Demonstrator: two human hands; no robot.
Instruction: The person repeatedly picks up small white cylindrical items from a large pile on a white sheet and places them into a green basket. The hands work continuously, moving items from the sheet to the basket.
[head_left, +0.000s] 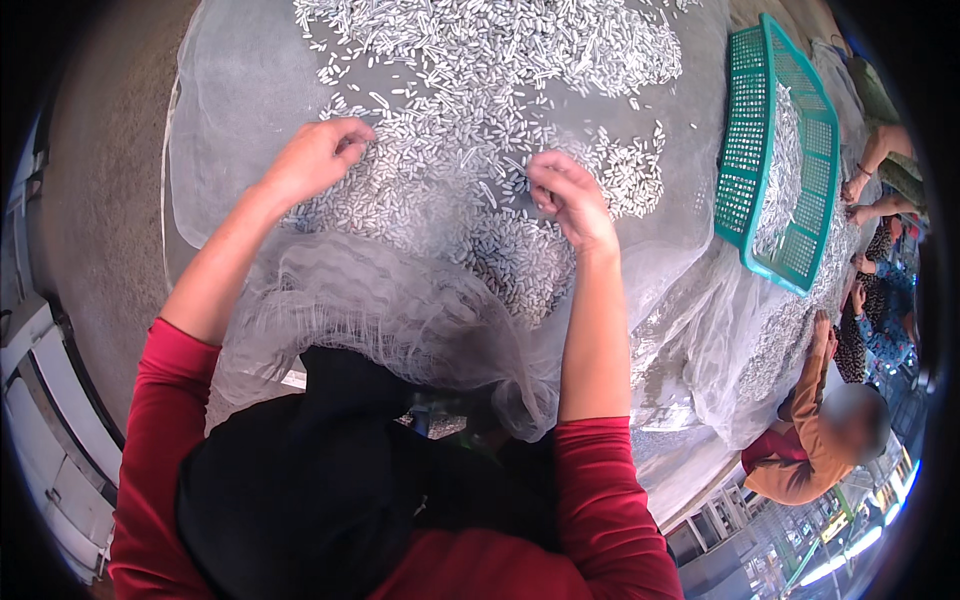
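Observation:
Many small, elongated silvery-white pieces (490,45) lie spread over a table covered with pale mesh cloth (240,100); their kind is too small to tell. My left hand (318,160) hovers at the left edge of the spread, fingers curled in toward the thumb. Across from it, my right hand (572,200) bends over the pieces with its fingers drawn together, slightly blurred. What either hand pinches, if anything, cannot be made out. Between and below my hands sits a denser heap (520,265) of the same pieces. A smaller patch (632,175) lies right of my right hand.
A green perforated plastic basket (742,130), holding more pieces, stands tilted at the right. Gathered mesh (370,290) bunches along the near edge. Further right, a person in a brown top (800,465) and other people work along the table. White panels (65,400) stand at the far left.

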